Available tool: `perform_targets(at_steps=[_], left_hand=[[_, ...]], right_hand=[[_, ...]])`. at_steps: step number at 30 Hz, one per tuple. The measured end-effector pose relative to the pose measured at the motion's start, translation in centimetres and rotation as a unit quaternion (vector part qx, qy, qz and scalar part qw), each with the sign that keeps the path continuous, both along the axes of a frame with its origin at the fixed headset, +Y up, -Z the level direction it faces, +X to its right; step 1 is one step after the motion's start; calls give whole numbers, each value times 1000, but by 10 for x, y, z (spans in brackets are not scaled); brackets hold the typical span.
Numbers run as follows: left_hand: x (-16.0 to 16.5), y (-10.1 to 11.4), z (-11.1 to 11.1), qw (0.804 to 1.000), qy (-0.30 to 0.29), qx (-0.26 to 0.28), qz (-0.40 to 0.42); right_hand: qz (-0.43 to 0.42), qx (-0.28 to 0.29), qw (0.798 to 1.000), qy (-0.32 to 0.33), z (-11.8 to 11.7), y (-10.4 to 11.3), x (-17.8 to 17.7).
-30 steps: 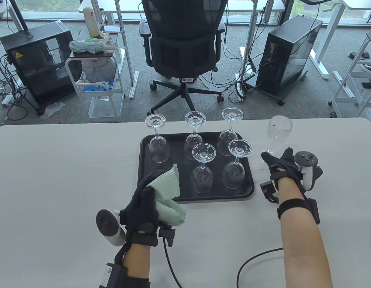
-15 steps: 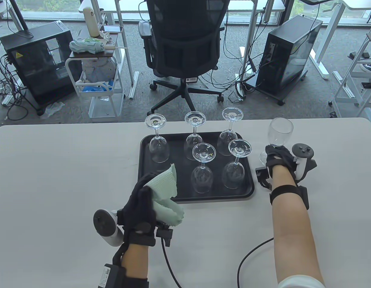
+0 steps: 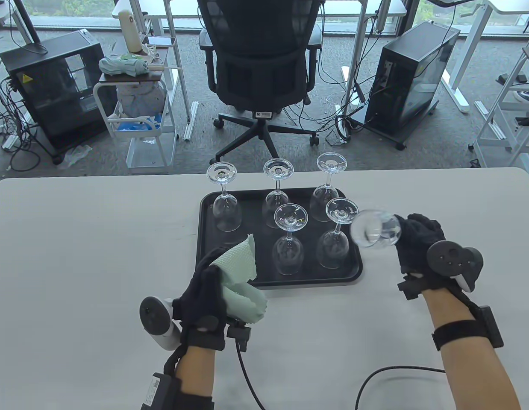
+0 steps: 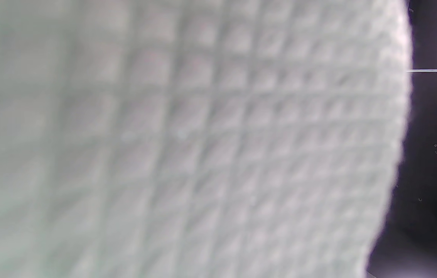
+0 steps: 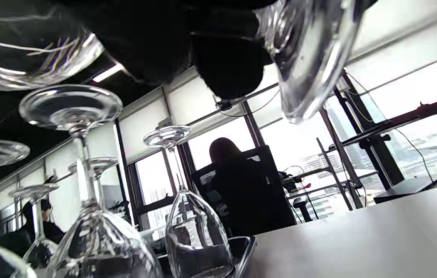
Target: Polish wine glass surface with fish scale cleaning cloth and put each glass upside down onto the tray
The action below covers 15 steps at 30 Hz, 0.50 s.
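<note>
My right hand (image 3: pixel 412 241) grips a wine glass (image 3: pixel 374 229) and holds it above the table, tipped on its side with the bowl pointing left, just off the right edge of the black tray (image 3: pixel 204 239). In the right wrist view the gloved fingers (image 5: pixel 218 65) wrap the glass (image 5: pixel 311 54) from above. Several wine glasses (image 3: pixel 289 245) stand upside down on the tray. My left hand (image 3: pixel 207 286) holds the pale green fish scale cloth (image 3: pixel 239 273) at the tray's front left corner. The cloth (image 4: pixel 187 139) fills the left wrist view.
The white table (image 3: pixel 76 265) runs wide on both sides of the tray. A black cable (image 3: pixel 388 373) lies on it near my right forearm. Behind the table stand an office chair (image 3: pixel 260 64), a white cart (image 3: pixel 138 106) and two computer towers (image 3: pixel 412 77).
My right hand closed on the upright glass to the right of the tray, lifted it and tipped it sideways, drawing it nearer and leftwards. My left hand and the cloth stayed put.
</note>
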<state>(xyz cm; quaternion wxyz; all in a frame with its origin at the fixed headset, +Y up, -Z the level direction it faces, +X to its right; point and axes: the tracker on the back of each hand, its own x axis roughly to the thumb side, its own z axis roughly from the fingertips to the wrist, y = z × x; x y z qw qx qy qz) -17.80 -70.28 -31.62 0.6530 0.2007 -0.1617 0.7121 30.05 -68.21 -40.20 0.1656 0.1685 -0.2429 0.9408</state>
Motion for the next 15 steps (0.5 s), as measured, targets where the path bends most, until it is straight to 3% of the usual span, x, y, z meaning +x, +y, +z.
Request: perform_targets(at_steps=[4,11,15], left_hand=[[6,3,2,1000,-5,7,-11],[19,7,6,999,-30,5,-38],[29,0,3,994,-67,-17,-83]], right_hand=[[154,45,987,17,50,18,-71],[115,14,993,-4,81,30,-178],[94,38,995,-19,95,36,-214]])
